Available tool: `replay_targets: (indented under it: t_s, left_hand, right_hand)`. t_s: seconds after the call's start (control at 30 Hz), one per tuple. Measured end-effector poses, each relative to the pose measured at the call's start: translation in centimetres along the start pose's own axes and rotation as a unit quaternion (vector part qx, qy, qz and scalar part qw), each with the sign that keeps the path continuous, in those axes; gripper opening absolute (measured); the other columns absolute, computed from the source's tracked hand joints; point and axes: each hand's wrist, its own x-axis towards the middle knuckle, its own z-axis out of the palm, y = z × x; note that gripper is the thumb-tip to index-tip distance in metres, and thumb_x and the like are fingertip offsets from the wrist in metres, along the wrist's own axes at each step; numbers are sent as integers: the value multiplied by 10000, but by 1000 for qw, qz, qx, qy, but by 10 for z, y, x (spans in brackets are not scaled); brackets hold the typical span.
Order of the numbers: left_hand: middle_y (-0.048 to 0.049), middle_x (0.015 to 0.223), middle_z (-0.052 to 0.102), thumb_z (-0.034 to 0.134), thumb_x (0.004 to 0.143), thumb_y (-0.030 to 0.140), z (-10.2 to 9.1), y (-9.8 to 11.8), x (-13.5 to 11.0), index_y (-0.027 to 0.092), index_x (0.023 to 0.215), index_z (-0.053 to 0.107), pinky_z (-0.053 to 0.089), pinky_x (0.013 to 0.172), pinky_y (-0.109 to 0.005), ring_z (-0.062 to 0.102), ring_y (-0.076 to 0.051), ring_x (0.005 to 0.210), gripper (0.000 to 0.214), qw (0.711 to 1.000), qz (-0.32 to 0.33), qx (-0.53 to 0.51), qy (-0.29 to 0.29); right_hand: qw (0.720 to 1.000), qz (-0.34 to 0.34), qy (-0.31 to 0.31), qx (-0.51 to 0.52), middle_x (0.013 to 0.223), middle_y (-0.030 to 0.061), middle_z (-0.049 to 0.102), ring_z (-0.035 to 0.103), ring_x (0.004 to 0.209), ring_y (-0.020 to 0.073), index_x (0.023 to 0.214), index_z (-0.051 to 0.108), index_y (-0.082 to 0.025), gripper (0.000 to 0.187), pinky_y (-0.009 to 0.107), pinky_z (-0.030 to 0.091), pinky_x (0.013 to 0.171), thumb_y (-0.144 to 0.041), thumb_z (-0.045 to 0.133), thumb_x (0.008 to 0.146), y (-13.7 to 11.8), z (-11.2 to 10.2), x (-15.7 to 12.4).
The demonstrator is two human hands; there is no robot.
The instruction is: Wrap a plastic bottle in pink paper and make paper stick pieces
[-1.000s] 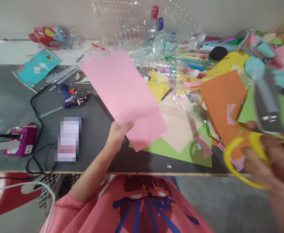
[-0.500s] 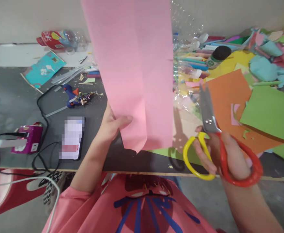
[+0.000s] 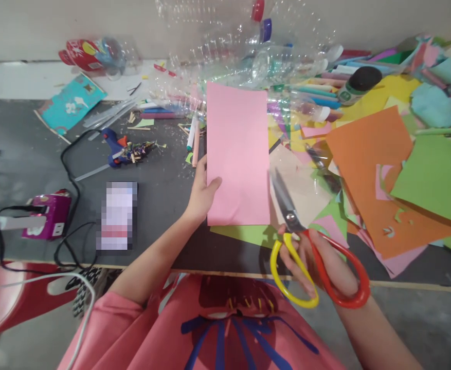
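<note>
- Mostly, clutter rings the work: clear plastic bottles (image 3: 248, 56) are piled along the far edge, with coloured markers (image 3: 194, 139) just left of the pink sheet (image 3: 237, 154).
- An orange sheet (image 3: 364, 149) and a green sheet (image 3: 433, 180) overlap to the right, among paper offcuts.
- To the left lie a blue glue gun (image 3: 115, 149), a black cable (image 3: 69, 169), a magenta box (image 3: 50, 216), a blurred-out flat object (image 3: 117, 216) and a teal card (image 3: 71, 103).
- Nothing covers the pink sheet but the left thumb.
- The dark grey tabletop (image 3: 159, 190) runs to a pale wall (image 3: 55, 20); grey floor (image 3: 421, 318) shows below its near edge.
- The pink sheet is a plain upright rectangle in mid-tabletop, its lower edge over a green scrap.
- The left hand (image 3: 202, 192) has a closed grip on the sheet's lower left edge, thumb on top.
- The right hand (image 3: 325, 262) has its grip closed through the yellow and red loops of the scissors (image 3: 283, 203), whose blades point up-left, just beside the sheet's lower right corner.
</note>
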Motion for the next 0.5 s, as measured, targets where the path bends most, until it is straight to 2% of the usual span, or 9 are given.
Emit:
replay_targets:
  t_s: [0.07, 0.17, 0.3, 0.5]
  left_hand:
    - [-61, 1401, 508, 536, 792, 143, 0, -1, 0, 291, 1344, 368, 363, 1139, -467, 461, -247, 1344, 595, 1000, 9, -4, 13]
    - [-49, 1451, 463, 548, 788, 153, 0, -4, 1, 310, 1318, 381, 354, 1150, -445, 443, -240, 1363, 577, 999, 22, -1, 42]
    - [-35, 1490, 420, 527, 796, 153, -1, -9, 3, 315, 1283, 390, 317, 1178, -426, 381, -221, 1415, 531, 996, 23, 1, 86]
    - [-70, 1384, 501, 519, 845, 244, 0, -7, 3, 291, 1254, 378, 375, 1128, -418, 488, -225, 1312, 435, 992, 7, -19, 124]
  right_hand:
    - [998, 45, -35, -3, 693, -20, 634, 520, 285, 104, 1177, 420, -249, 522, 195, 375, 309, -672, 443, 871, 8, -3, 2]
    - [995, 74, -67, -21, 654, -39, 618, 543, 298, 109, 1147, 427, -262, 496, 182, 372, 317, -680, 413, 881, 15, -5, 5]
    - [992, 79, -92, -29, 668, -49, 619, 546, 300, 100, 1110, 429, -262, 502, 180, 378, 322, -702, 415, 867, 15, -4, 9]
    - [990, 73, -116, -43, 717, -40, 637, 524, 293, 80, 1130, 439, -274, 490, 186, 355, 331, -692, 400, 877, 11, 11, 15]
